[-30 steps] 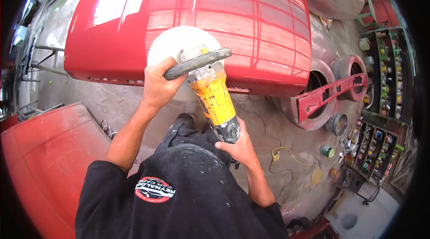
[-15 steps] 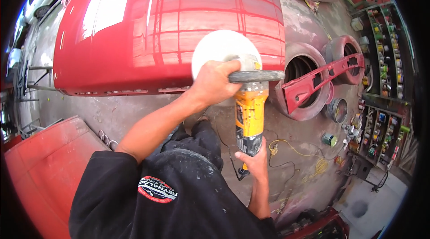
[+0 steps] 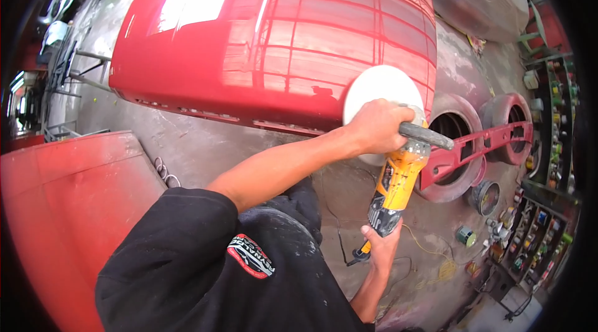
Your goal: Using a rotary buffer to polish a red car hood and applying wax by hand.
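A yellow-and-black power polisher (image 3: pixel 399 176) with a round white pad (image 3: pixel 377 86) is held in both hands. The pad lies over the near right corner of a glossy red car panel (image 3: pixel 249 64), its near edge reaching past the panel's edge. My left hand (image 3: pixel 381 126) is closed around the black side handle (image 3: pixel 430 136) by the tool's head. Lower down, my right hand (image 3: pixel 384 246) is wrapped round the rear grip, where the black cord leaves. Just how the pad's underside meets the paint is hidden.
Tires (image 3: pixel 450 123) at the right carry a long red trim piece (image 3: pixel 464 156). A bucket (image 3: pixel 486 198) and a small green can (image 3: pixel 465 236) stand near shelves (image 3: pixel 529 238) of containers. A yellow cord (image 3: pixel 443 265) lies on the floor. Another red panel (image 3: pixel 81 189) sits at left.
The polisher has moved right along the panel's near edge to its corner, with both hands still on it. It now tilts, its rear end swung left of its head. The view has shifted too.
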Action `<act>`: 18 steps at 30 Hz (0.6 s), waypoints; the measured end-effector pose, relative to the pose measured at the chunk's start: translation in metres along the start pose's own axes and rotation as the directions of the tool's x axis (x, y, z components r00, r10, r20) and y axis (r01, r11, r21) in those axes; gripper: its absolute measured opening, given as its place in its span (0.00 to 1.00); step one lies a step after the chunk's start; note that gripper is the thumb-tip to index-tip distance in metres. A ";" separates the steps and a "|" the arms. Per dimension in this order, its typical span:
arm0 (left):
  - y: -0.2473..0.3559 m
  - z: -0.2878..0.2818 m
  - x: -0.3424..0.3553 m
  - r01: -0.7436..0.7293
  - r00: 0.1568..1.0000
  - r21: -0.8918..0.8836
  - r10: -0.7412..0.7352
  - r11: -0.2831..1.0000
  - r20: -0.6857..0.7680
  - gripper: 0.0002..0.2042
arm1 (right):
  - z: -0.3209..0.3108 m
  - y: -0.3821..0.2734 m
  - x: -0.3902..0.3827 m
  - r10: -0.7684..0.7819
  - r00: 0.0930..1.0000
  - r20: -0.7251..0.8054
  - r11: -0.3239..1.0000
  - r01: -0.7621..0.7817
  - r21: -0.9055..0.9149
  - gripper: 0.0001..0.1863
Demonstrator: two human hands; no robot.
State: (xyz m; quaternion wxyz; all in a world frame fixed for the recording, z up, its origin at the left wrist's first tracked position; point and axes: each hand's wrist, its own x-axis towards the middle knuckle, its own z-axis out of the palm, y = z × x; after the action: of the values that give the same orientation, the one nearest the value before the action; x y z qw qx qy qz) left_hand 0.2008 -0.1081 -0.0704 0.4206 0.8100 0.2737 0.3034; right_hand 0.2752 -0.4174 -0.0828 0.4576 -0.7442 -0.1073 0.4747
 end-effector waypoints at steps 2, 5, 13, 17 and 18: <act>0.000 -0.022 -0.010 0.059 0.998 0.029 -0.059 0.998 -0.007 0.09 | 0.010 -0.014 0.000 -0.027 0.998 0.048 1.000 0.028 -0.013 0.46; -0.017 -0.072 -0.031 0.105 0.986 0.024 -0.101 0.994 -0.135 0.09 | 0.044 -0.037 0.007 -0.074 0.986 0.147 0.996 0.081 -0.045 0.50; -0.006 -0.245 -0.077 0.367 0.889 0.059 -0.331 0.929 -0.318 0.07 | 0.148 -0.113 -0.001 -0.070 0.904 0.421 0.963 0.171 -0.207 0.56; -0.004 -0.273 -0.115 0.422 0.838 0.101 -0.345 0.901 -0.423 0.11 | 0.168 -0.132 0.000 -0.063 0.850 0.524 0.916 0.258 -0.308 0.58; -0.004 -0.276 -0.121 0.424 0.835 0.097 -0.347 0.901 -0.427 0.11 | 0.171 -0.136 0.004 -0.030 0.829 0.559 0.909 0.255 -0.330 0.58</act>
State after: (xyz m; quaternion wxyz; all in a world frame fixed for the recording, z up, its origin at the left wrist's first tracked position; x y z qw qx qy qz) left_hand -0.0798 -0.0482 0.0228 0.3299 0.6946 0.5390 0.3438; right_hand 0.1769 -0.2403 -0.0015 0.2854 -0.6450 -0.3808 0.5980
